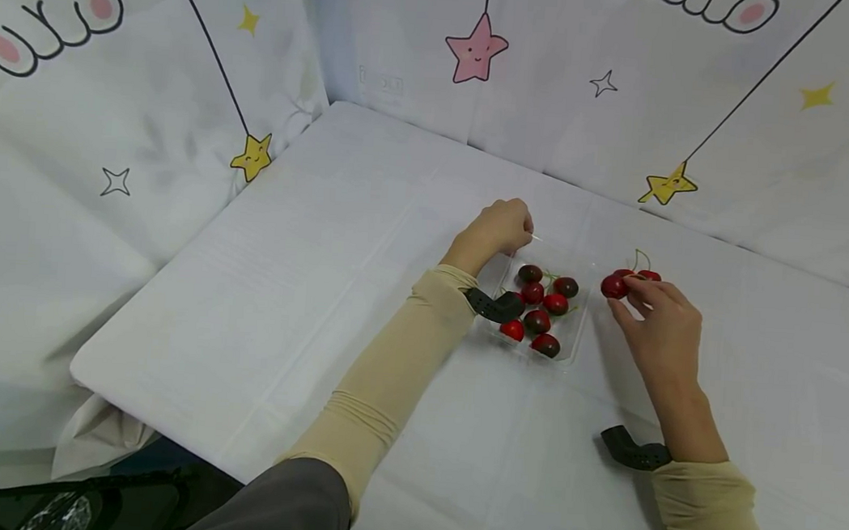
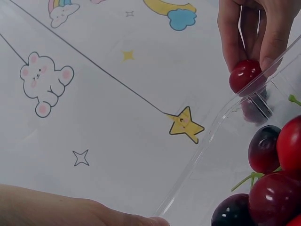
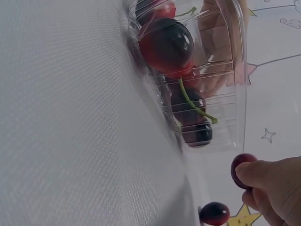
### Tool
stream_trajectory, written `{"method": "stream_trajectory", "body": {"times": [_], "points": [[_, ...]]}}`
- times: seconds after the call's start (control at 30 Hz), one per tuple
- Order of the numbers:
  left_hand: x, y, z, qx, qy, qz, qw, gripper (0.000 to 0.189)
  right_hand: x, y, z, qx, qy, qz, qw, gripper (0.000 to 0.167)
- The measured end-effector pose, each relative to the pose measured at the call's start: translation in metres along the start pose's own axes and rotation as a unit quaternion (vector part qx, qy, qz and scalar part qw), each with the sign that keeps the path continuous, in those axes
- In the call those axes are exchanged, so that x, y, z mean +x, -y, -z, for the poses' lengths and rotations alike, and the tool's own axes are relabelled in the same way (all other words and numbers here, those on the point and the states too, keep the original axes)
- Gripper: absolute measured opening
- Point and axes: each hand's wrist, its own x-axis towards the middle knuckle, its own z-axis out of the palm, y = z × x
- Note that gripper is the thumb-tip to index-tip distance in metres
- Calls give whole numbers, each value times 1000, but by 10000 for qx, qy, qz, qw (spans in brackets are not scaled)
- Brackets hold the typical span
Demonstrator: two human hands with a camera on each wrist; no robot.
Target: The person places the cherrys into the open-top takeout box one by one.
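A clear plastic box [image 1: 569, 335] holds several dark and bright red cherries [image 1: 537, 321], some with green stems. At its far left corner my left hand [image 1: 498, 229] grips the rim with curled fingers; in the left wrist view only part of that hand shows, touching the edge. To the right of the box, my right hand [image 1: 659, 332] pinches a dark red cherry [image 1: 614, 287] between thumb and fingers. This cherry also shows in the right wrist view, apart from the box. Just beyond the right hand lie more cherries [image 1: 650, 275], partly hidden, with a thin green stem.
The box and loose cherries sit on a white-covered table [image 1: 310, 234]. A white curtain [image 1: 380, 43] with cartoon stars hangs behind and along the left side. Below the table's near left edge is a dark frame [image 1: 126, 498].
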Motion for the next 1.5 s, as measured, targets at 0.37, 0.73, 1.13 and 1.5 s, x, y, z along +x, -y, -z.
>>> {"method": "stream_trajectory", "body": {"times": [0.37,0.73,1.13,1.5], "points": [[0,0,0,-30,-15,-27,10000,22,0,1,2,77,-17,-123,9999,40],[2,0,0,-39,10,53,10000,24,0,3,4,252,-74,-171,9995,41],[-1,-1,2,-54,16,7,10000,22,1,9,6,393,-162,-79,9991,40],[-2,-2,1,-25,1,40,10000,22,-3,17,7,304,-66,-35,9995,40]]}}
